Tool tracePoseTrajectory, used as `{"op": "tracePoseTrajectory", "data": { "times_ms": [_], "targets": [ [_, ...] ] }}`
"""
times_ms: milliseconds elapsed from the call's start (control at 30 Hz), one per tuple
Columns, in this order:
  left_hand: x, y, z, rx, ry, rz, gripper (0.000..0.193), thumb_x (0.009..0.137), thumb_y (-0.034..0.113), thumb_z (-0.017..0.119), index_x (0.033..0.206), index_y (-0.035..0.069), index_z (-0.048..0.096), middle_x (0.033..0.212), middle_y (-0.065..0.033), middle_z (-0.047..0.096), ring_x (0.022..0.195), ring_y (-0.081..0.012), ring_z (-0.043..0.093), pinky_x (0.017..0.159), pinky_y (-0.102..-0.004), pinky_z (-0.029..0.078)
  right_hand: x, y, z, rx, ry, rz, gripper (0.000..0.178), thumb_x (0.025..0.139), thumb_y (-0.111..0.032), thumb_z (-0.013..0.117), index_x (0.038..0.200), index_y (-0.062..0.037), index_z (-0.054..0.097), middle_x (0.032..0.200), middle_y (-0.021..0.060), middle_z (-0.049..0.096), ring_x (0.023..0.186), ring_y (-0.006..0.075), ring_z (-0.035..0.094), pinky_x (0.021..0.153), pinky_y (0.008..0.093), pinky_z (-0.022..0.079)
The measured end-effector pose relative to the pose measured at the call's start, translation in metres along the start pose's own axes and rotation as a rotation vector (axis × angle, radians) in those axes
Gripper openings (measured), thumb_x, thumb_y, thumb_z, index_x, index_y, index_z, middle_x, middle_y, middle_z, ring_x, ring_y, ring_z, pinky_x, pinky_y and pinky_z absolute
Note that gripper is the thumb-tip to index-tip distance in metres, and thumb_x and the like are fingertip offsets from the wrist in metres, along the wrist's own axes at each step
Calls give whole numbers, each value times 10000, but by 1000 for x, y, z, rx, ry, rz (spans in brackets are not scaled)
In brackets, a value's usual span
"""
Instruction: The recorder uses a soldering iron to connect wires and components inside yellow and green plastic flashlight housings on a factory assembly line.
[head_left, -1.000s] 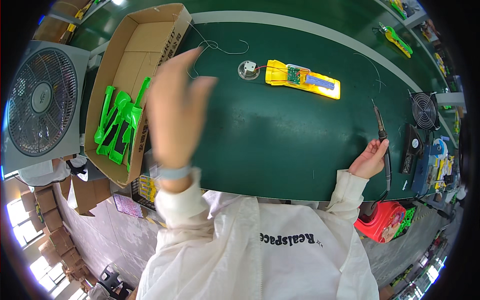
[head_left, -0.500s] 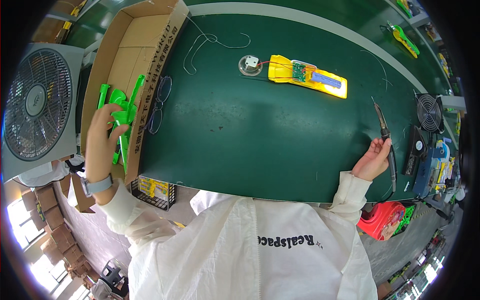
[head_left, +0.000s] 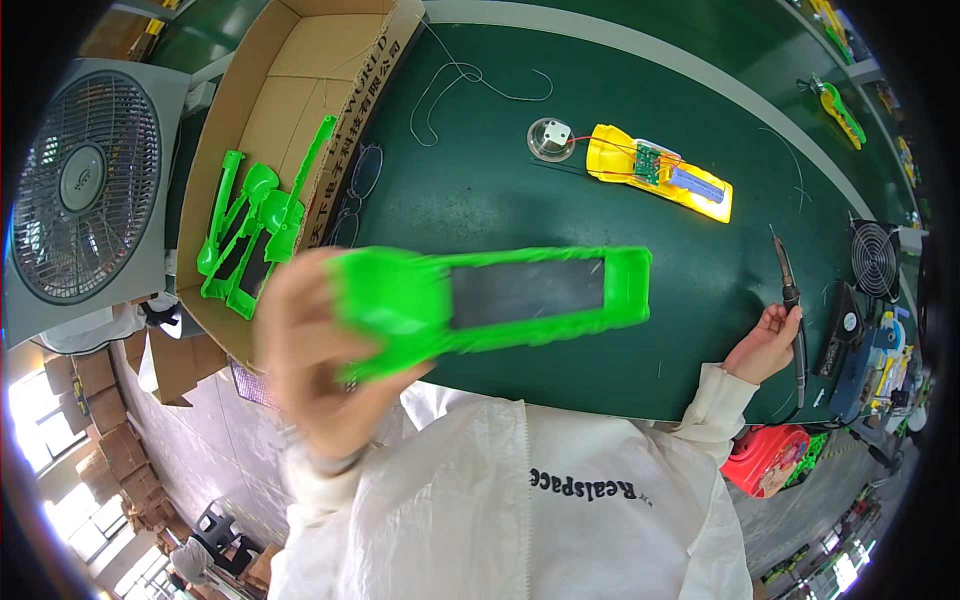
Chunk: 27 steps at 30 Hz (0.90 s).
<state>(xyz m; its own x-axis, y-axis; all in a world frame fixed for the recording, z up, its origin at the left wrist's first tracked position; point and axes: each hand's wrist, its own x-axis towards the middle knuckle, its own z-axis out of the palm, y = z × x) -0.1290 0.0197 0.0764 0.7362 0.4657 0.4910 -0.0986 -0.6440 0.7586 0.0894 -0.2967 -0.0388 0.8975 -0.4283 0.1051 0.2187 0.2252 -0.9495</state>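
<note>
My left hand (head_left: pixel 325 365), smeared by motion, grips the wide end of a green plastic housing (head_left: pixel 430 305). The housing is lifted over the near left part of the green table, and a dark panel fills its long middle part. At the right, my right hand (head_left: pixel 765 345) has its fingers closed around a soldering iron (head_left: pixel 787 275), tip pointing up and away. Far right of centre lies a yellow housing (head_left: pixel 610 155) carrying a green circuit board (head_left: pixel 652 165) and a blue cylindrical cell (head_left: pixel 697 184). Red wires join it to a round clear-rimmed speaker-like part (head_left: pixel 550 139).
An open cardboard box (head_left: pixel 290 95) with more green housings (head_left: pixel 262 215) stands at the left, beside a large fan (head_left: pixel 85 185). Glasses (head_left: pixel 366 172) lie along the box. Loose wire (head_left: pixel 465 75) is on the table. A small fan (head_left: pixel 874 258) and blue device (head_left: pixel 870 365) stand right.
My left hand has come out of the box and moved right, bringing a green housing over the table. My right hand still holds the soldering iron. The whole view has shifted slightly.
</note>
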Motion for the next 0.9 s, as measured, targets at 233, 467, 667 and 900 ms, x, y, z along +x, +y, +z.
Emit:
{"op": "tracePoseTrajectory", "data": {
  "times_ms": [233,467,667,900],
  "targets": [
    [-38,-48,74,8,-5,-222,287,607,2,749,800,21,538,1097,-144,467,935,-252,540,752,-324,465,-1,-3,9,23,-36,19,197,863,-180,553,848,17,557,768,47,539,710,122,500,677,231,419],
    [8,-39,-22,826,155,11,149,756,91,611,891,29,596,990,-123,568,908,-305,543,779,-385,426,-4,-3,5,15,-5,16,207,861,-184,557,861,24,557,761,45,536,704,121,502,663,232,417],
    [8,-99,-99,1011,-363,-537,115,792,103,576,885,37,556,778,-135,588,719,-349,558,621,-368,446,-7,-6,13,-4,-19,28,218,864,-199,554,857,18,557,746,36,534,695,111,498,636,225,395],
    [45,-87,-160,659,-175,-509,72,829,62,528,827,-2,562,640,-50,542,557,-90,508,528,-246,421,-5,-6,7,4,-28,42,189,864,-181,547,862,7,556,776,35,533,724,113,485,677,226,406]
  ]
}}
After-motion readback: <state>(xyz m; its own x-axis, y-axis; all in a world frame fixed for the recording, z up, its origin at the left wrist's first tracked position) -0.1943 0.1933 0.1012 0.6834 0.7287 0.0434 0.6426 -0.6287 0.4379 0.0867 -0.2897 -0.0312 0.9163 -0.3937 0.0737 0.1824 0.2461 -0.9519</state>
